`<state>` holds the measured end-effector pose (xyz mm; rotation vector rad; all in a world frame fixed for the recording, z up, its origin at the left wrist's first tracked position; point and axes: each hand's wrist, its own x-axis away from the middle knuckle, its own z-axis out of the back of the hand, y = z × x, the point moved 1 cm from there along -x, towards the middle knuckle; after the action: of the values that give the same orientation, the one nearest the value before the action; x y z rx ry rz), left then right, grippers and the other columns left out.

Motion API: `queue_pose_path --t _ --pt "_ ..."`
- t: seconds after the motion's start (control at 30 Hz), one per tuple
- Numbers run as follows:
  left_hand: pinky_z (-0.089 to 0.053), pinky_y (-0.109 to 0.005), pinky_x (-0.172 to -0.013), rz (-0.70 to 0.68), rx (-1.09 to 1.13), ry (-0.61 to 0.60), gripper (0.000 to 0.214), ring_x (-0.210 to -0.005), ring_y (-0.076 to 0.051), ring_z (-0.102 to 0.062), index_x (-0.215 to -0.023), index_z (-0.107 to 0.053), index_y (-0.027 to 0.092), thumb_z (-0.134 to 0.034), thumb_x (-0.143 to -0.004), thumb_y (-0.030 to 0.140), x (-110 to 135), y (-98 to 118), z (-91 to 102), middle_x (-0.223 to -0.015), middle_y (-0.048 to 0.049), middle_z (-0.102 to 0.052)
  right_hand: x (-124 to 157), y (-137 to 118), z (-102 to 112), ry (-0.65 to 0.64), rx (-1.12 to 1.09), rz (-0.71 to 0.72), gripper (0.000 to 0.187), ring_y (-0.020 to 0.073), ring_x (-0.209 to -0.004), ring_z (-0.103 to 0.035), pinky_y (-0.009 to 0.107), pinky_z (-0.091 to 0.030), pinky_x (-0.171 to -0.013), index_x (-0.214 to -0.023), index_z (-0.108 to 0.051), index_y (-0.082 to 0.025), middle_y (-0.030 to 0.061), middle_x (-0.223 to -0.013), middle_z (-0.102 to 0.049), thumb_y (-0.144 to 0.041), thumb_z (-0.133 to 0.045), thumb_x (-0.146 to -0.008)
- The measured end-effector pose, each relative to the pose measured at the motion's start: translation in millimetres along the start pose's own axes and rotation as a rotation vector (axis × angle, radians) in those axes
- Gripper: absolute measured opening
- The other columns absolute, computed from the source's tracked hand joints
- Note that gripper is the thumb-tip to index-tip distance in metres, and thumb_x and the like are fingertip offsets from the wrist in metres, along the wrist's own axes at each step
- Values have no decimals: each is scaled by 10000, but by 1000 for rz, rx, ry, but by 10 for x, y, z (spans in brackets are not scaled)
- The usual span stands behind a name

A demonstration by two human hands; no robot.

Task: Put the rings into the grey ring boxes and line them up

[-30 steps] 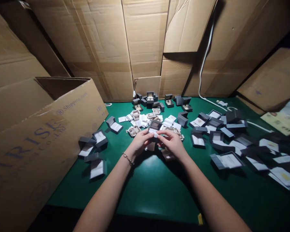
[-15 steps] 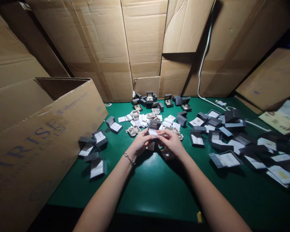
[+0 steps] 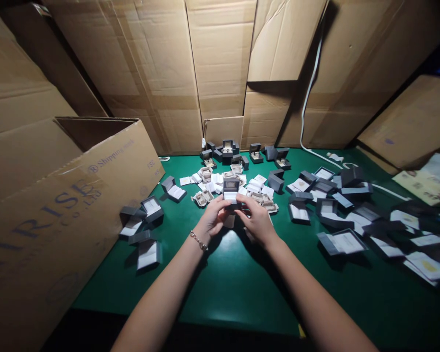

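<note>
While my left hand [image 3: 215, 218] and right hand [image 3: 255, 221] hold a small open grey jewellery box [image 3: 231, 185] up off the mat, my fingertips [image 3: 225, 203] grip its sides, the lid upright and a white pad [image 3: 231, 197] showing inside. Beyond it on the green mat [image 3: 234, 283], other open grey boxes [image 3: 299, 213] hold white pads, and beige inserts [image 3: 202, 197] lie among loose white cards [image 3: 248, 189].

Flattened cardboard sheets [image 3: 220, 58] line the back of the green tabletop [image 3: 238, 288], and a white cable [image 3: 310, 107] runs down them right of center. A large open shipping carton [image 3: 69, 210] fills the lower left, under dim light.
</note>
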<state>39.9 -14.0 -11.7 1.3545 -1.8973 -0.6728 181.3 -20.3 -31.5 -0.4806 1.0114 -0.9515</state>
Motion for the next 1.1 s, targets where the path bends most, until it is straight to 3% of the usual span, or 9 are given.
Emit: queue_pose_path --t 0.33,0.6,0.73,1.1 --pt "-478 -169 -615 81 93 2 221 -686 -82 -596 -864 -654 136 -678 -647 101 -23 -5 48 -826 -19 -662 2 28 -6 -13 36 57 238 241 -1059 -633 371 -588 -787 -1048 -625 -213 115 -1166 -650 -198 -542 -825" --pt "-466 -159 -630 79 70 85 160 -653 -64 -573 -746 -587 144 -668 -640 56 -50 -64 54 -728 13 -620 45 40 -36 -96 246 165 418 223 -1159 -586 400 -501 -978 -1247 -566 -248 90 -1274 -597 -138 -457 -859" --pt "-464 -146 -641 91 65 62 181 -658 -59 -576 -704 -569 145 -644 -613 7 -45 -57 54 -716 15 -619 54 8 -26 -112 349 197 385 216 -1118 -608 349 -540 -909 -1224 -588 -228 103 -1265 -601 -137 -439 -881" --pt "-491 -167 -646 114 -60 -45 403 -657 -82 -619 -996 -595 175 -638 -629 15 -29 19 88 -778 0 -655 48 -73 -11 -119 534 277 323 178 -802 -659 255 -530 -699 -1105 -672 -221 87 -965 -686 -123 -440 -902"
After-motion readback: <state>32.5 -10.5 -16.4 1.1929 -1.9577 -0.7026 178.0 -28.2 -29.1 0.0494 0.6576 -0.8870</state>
